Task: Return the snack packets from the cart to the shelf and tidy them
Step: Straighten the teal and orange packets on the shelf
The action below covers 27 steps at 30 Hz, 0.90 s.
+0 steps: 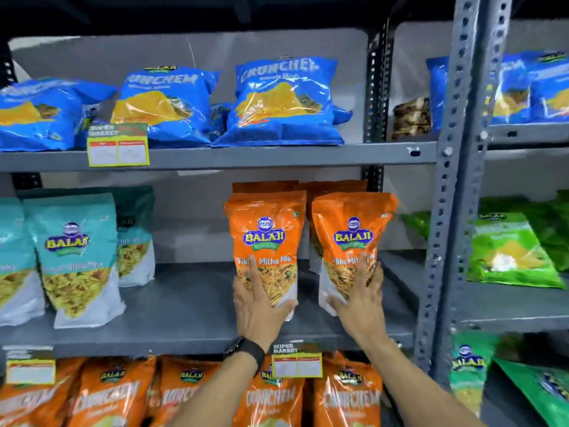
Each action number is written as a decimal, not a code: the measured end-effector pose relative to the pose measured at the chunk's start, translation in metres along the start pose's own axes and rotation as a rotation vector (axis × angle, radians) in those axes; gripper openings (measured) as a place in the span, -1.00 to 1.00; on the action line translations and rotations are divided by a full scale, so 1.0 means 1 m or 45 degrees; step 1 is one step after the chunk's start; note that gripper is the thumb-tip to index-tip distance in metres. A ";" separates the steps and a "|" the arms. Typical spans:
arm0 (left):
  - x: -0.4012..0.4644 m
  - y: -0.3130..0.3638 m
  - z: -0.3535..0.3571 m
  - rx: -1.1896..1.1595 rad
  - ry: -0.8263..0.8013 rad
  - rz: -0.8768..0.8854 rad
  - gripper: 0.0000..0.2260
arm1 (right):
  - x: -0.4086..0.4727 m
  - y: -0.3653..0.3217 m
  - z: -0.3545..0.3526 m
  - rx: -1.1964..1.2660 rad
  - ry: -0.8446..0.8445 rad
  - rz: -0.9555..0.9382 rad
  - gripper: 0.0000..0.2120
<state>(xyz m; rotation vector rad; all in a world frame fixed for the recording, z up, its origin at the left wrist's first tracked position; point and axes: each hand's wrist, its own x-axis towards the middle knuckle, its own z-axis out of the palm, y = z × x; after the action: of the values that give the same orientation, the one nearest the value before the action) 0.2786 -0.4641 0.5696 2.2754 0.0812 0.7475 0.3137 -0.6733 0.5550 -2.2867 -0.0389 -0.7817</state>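
Observation:
Two orange Balaji snack packets stand upright on the grey middle shelf (184,315). My left hand (257,306) grips the lower part of the left orange packet (268,229), fingers spread across its front. The lower part of the right orange packet (351,229) sits in my right hand (361,298). More orange packets stand behind these two. The cart is out of view.
Teal Balaji packets (74,257) stand at the left of the same shelf. Blue Crunchem bags (277,100) fill the shelf above, orange Crunchem bags (101,396) the one below. A perforated grey upright (446,211) separates the right bay with green packets (508,251). Yellow price tags (118,149) hang on shelf edges.

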 end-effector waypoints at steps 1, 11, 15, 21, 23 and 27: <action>-0.001 0.002 0.002 -0.003 -0.006 0.003 0.24 | -0.002 0.000 -0.001 -0.003 0.003 0.003 0.31; -0.014 0.005 0.017 0.104 0.072 -0.075 0.22 | -0.015 0.009 -0.007 -0.071 0.018 -0.157 0.22; -0.013 -0.002 0.017 0.134 0.073 -0.060 0.15 | -0.011 0.009 -0.001 -0.097 0.057 -0.157 0.23; -0.011 -0.021 0.006 0.167 0.115 -0.073 0.12 | -0.013 0.003 0.006 -0.180 0.115 -0.080 0.25; -0.012 -0.024 0.004 0.167 0.123 -0.072 0.13 | -0.015 0.000 0.009 -0.203 0.119 -0.052 0.23; -0.013 -0.023 0.005 0.199 0.118 -0.066 0.13 | -0.013 -0.003 0.012 -0.254 0.108 -0.041 0.15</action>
<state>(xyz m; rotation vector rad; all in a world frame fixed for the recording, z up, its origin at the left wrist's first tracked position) 0.2743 -0.4541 0.5450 2.3752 0.2491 0.8446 0.3084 -0.6613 0.5426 -2.4425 0.0430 -0.9349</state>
